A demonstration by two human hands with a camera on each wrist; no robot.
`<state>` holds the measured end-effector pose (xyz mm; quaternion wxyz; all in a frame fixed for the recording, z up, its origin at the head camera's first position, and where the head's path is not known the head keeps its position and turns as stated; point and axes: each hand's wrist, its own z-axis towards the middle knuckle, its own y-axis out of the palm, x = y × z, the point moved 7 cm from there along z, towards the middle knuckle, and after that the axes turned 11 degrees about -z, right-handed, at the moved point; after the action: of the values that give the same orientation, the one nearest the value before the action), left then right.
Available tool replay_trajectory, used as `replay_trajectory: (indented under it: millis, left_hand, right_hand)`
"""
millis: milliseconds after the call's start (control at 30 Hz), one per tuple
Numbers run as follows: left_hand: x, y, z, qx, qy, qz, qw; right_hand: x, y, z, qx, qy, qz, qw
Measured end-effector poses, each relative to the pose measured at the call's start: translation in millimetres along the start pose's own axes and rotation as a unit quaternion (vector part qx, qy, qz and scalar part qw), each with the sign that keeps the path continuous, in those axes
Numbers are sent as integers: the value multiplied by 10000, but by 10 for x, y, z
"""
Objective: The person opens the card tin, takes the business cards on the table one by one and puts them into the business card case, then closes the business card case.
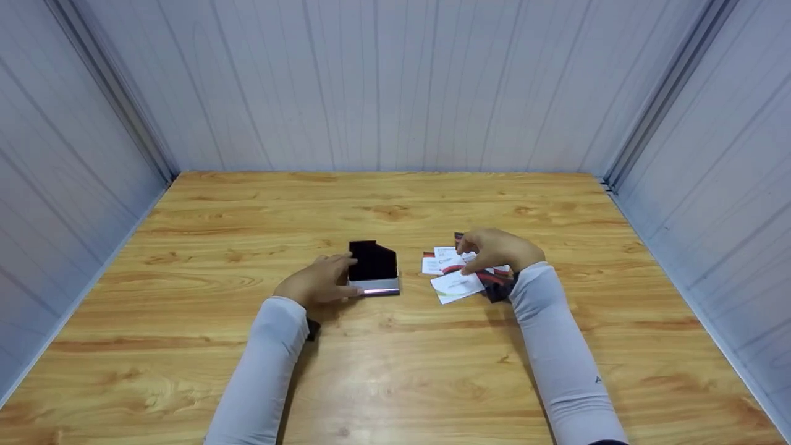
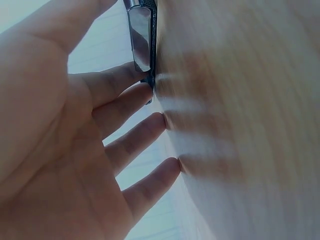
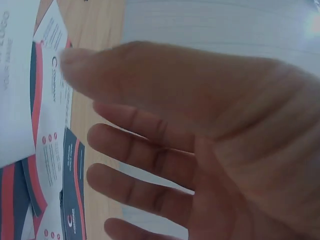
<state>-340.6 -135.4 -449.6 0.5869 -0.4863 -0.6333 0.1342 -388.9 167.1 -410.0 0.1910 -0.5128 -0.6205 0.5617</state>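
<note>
Your left hand (image 1: 316, 281) lies flat on the wooden surface (image 1: 395, 371), fingers (image 2: 131, 141) straight and relaxed. Fingertips touch the left edge of the black card holder (image 1: 373, 267). The left wrist view shows the holder's shiny metal edge (image 2: 141, 35) right at the upper fingertips, with the lower ones resting on bare wood. Nothing is gripped.

The card holder sits near the middle of the surface, dark body with a silver strip along its near edge. It lies flat, just left of the cards and apart from them.

Your right hand (image 1: 494, 250) hovers over the loose pile of business cards (image 1: 456, 272), fingers spread and only slightly bent. The right wrist view shows the fingers (image 3: 135, 130) extended with the cards (image 3: 50, 150) beyond them; no pinch is visible. I can't tell whether any fingertip actually touches a card.

The cards are scattered and overlapping, some white face up with red and dark trim, some dark side up. One white card (image 1: 457, 285) sticks out toward you on the near-left side of the pile.

Both forearms are in light sleeves (image 1: 559, 358). Pale panelled walls (image 1: 395, 86) enclose the surface on three sides.
</note>
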Motion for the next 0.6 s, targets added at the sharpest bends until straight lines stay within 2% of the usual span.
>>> replay_trajectory:
  millis: [200, 367, 600]
  left_hand:
    - [0, 3, -2, -16, 40, 7, 10000]
    - [-2, 9, -5, -37, -1, -19, 10000]
    - [4, 5, -10, -32, -40, -50, 10000]
  right_hand:
    - [-40, 127, 23, -436, 158, -458, 9979]
    - [-81, 223, 89, -565, 36, -460, 9973]
    - [-48, 275, 119, -636, 190, -382, 9971]
